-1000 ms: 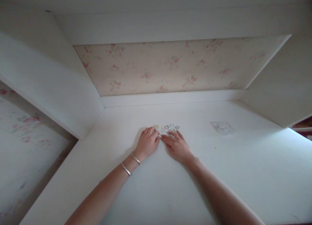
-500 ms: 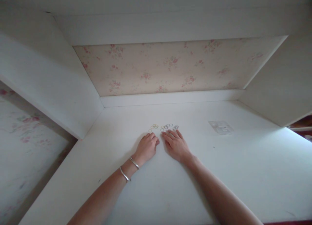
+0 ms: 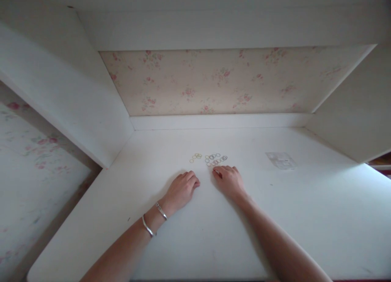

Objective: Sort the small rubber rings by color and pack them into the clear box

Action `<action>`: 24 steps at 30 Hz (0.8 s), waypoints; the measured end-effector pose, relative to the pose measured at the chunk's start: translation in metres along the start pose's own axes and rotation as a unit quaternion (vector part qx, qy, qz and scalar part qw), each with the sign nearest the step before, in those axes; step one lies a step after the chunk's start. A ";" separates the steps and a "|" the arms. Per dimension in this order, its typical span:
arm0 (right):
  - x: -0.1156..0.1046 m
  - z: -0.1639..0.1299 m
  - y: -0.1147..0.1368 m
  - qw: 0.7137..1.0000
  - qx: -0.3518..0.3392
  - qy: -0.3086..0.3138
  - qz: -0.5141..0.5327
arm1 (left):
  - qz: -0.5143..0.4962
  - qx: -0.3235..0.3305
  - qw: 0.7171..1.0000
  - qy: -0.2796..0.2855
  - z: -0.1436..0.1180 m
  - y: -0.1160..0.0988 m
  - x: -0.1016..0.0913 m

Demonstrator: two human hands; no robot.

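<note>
The white desk (image 3: 305,217) spreads wide and bare to the right of the right hand (image 3: 229,179) and toward the person from both hands; its side walls stand well off, its left edge lies beyond the left hand (image 3: 182,189). Both hands rest palm down, fingers curled, holding nothing that shows. Just past the right fingertips lie the small rings (image 3: 215,159), a smaller cluster (image 3: 195,157) ahead of the left hand. A flat pale packet (image 3: 281,160), hard to make out, lies off right.

white desk (image 3: 305,217) (floral wallpaper (image 3: 232,80) behind)
</note>
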State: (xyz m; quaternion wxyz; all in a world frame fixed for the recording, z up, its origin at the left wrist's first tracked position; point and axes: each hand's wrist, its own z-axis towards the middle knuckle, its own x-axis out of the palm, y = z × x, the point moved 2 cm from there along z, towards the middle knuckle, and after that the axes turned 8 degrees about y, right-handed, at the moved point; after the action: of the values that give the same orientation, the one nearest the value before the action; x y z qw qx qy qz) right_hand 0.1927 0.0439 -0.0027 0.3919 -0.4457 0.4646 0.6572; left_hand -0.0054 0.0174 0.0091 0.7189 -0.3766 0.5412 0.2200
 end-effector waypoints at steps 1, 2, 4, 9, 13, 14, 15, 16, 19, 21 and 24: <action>0.000 0.000 0.001 1.000 0.000 0.005 -0.001 | -0.002 0.004 1.000 0.004 0.000 0.001 0.001; 0.000 -0.001 0.002 1.000 0.003 0.008 0.003 | -0.007 0.006 1.000 0.008 -0.001 0.002 0.002; 0.000 -0.001 0.004 0.999 0.022 0.016 0.020 | -0.024 0.005 1.000 0.011 -0.003 0.004 0.002; 0.003 0.003 0.011 0.995 0.073 0.055 0.031 | -0.068 -0.045 0.997 -0.011 -0.009 0.011 -0.002; 0.002 0.005 0.017 0.994 0.071 0.076 0.023 | -0.146 -0.098 0.983 -0.048 -0.006 0.021 -0.003; 0.002 0.004 0.017 0.994 0.071 0.079 0.025 | -0.171 -0.109 0.978 -0.054 -0.004 0.024 -0.003; 0.001 0.003 0.016 0.994 0.070 0.082 0.030 | -0.193 -0.119 0.972 -0.057 -0.003 0.026 -0.002; 0.001 0.002 0.015 0.994 0.068 0.083 0.037 | -0.211 -0.128 0.968 -0.057 -0.002 0.028 -0.002; -0.001 -0.003 0.011 0.994 0.051 0.075 0.062 | -0.242 -0.141 0.959 -0.050 -0.001 0.030 -0.002; -0.002 -0.005 0.009 0.995 0.040 0.061 0.062 | -0.249 -0.144 0.957 -0.047 -0.001 0.030 -0.003; -0.001 -0.006 0.010 0.998 0.021 0.043 0.039 | -0.252 -0.146 0.956 -0.047 -0.002 0.029 -0.005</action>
State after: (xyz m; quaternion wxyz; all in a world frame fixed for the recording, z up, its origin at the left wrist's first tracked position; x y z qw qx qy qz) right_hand 0.1846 0.0356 0.0002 0.3552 -0.4464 0.5115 0.6426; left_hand -0.0286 0.0343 0.0051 0.7131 -0.5905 0.3563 0.1257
